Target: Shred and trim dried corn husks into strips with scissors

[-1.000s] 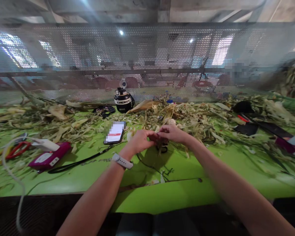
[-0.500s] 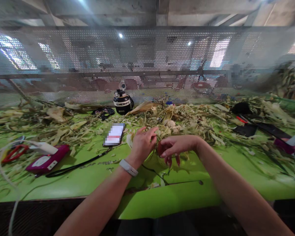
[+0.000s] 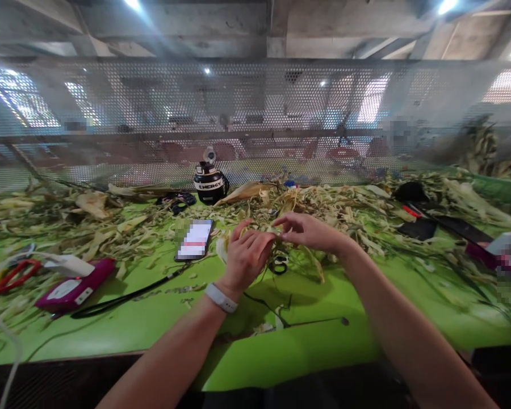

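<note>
My left hand [image 3: 247, 254], with a pale band on its wrist, is closed, fingers curled and thumb pressed in. Pale corn husk [image 3: 222, 247] sticks out at its left side. My right hand [image 3: 310, 232] reaches in from the right, its thumb and fingertips pinched close to my left thumb. What lies between the right fingertips is too small to make out. Below the hands, a dark ring-shaped handle [image 3: 278, 266] shows among strips. A dry husk strip [image 3: 317, 266] hangs under my right hand.
Husk scraps [image 3: 344, 213] cover the back of the green table [image 3: 315, 335]. A phone [image 3: 195, 240], a magenta power block [image 3: 74, 287] with a white cable, red-handled scissors [image 3: 19, 276] and a black bottle [image 3: 209, 183] are at the left. A perforated screen [image 3: 255, 102] stands behind.
My right hand has lifted and turned, bringing its fingertips up to the left thumb. The dark ring and the husk strip beneath now show. My left fingers have curled in more.
</note>
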{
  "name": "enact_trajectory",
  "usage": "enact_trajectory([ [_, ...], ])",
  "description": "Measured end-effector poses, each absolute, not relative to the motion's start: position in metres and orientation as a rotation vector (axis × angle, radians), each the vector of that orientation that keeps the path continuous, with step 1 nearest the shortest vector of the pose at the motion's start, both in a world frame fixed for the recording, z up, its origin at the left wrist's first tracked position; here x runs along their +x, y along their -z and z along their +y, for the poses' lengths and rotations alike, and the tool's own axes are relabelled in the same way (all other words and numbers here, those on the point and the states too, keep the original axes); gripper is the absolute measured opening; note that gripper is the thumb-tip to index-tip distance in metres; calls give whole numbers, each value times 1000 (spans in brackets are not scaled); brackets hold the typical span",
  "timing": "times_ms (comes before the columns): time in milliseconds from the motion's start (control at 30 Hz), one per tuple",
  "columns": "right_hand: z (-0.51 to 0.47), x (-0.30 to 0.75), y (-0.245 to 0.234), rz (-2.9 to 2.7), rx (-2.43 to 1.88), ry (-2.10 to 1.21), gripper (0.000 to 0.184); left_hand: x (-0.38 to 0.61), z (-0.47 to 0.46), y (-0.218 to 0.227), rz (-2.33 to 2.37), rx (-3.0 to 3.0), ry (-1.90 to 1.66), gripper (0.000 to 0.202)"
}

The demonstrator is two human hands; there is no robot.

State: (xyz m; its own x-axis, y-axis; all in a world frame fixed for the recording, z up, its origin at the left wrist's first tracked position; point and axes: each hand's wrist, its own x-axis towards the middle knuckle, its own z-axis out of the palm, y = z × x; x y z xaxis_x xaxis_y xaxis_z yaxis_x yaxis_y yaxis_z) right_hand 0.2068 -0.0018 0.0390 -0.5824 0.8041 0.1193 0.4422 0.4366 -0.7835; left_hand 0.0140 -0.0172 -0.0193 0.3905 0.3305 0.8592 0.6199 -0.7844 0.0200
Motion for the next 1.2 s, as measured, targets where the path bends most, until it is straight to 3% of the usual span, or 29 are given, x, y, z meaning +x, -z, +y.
enact_trajectory([
  [67, -1, 205, -37, -2274, -1038, -1069, 36, 14, -18, 18, -803, -2347, 1344, 14],
  [267, 5, 204, -27, -2292, -984, -1146, 29, 13, -19, 18, -758, -2380, 1298, 15],
  [700, 2, 210, -39, -2087, -1103, -1323, 5, 14, -16, 21, -759, -2368, 1288, 11],
  [867, 4, 202, -31, -2213, -1085, -1290, 33, 13, -16, 22, -774, -2410, 1263, 13],
  [1033, 8, 203, -26, -2170, -1042, -1154, 41, 12, -14, 22, -829, -2476, 1312, 12],
  [1200, 10, 221, -34, -2237, -1184, -982, 38, 14, -6, 24, -1026, -2543, 1864, 10],
])
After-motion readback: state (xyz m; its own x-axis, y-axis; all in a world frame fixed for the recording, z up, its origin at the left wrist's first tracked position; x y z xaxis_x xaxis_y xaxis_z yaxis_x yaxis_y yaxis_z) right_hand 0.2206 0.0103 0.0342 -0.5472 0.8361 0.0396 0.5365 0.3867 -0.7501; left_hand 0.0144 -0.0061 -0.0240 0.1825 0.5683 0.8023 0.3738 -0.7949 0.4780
